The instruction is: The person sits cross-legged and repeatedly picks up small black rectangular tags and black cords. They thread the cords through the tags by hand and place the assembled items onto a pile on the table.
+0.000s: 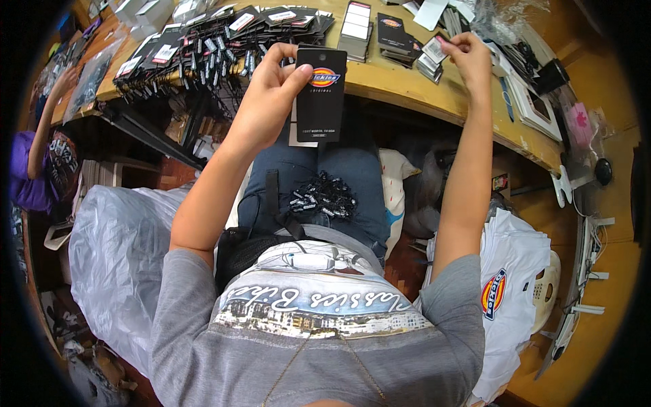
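My left hand holds a black hang tag upright, thumb in front near its top. The tag has a punched hole and a coloured logo, and the edge of a paler card shows behind it. At the table's right, my right hand pinches the corner of a small white printed tag between thumb and fingertips. This tag is over a short stack of similar small tags; whether it is fully lifted off is unclear. On my lap lies a heap of black tag strings.
Many strung black tags cover the table's left, cords hanging over its edge. White card stacks and black tags stand near my right hand. Plastic-wrapped goods lie left, white shirts right. Another person's arm is far left.
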### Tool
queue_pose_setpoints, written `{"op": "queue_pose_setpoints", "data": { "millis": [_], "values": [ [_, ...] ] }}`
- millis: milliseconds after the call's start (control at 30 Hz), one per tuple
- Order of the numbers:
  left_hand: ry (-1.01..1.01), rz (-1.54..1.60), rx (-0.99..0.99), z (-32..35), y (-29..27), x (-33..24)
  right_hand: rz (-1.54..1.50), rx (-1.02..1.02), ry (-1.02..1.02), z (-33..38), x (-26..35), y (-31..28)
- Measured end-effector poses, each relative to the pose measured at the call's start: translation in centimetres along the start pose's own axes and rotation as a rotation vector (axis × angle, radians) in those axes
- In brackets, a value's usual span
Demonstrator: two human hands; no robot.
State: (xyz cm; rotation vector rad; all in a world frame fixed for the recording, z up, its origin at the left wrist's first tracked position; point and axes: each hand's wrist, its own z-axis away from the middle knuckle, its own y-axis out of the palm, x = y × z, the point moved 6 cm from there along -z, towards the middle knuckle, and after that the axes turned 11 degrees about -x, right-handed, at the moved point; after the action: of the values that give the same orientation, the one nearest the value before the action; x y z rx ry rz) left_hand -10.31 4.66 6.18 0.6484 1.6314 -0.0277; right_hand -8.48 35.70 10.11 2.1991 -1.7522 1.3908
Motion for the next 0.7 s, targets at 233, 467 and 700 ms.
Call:
{"op": "queue_pose_setpoints", "data": {
  "millis": [233,467,700],
  "values": [
    [-0.044,-0.013,0.018,2.8,-1.4,2.7,-0.563,0.456,0.042,13.4,12.4,5.3],
    [-0.013,-0.117,-0.132,4.1,-4.5,3.8,-0.601,0.300,0.030,17.7,12.6,8.7],
    [-0.040,-0.004,-0.252,4.2,-9.5,0.6,-0.095,0.701,-0.322,25.9,9.8,13.3]
  ]
}}
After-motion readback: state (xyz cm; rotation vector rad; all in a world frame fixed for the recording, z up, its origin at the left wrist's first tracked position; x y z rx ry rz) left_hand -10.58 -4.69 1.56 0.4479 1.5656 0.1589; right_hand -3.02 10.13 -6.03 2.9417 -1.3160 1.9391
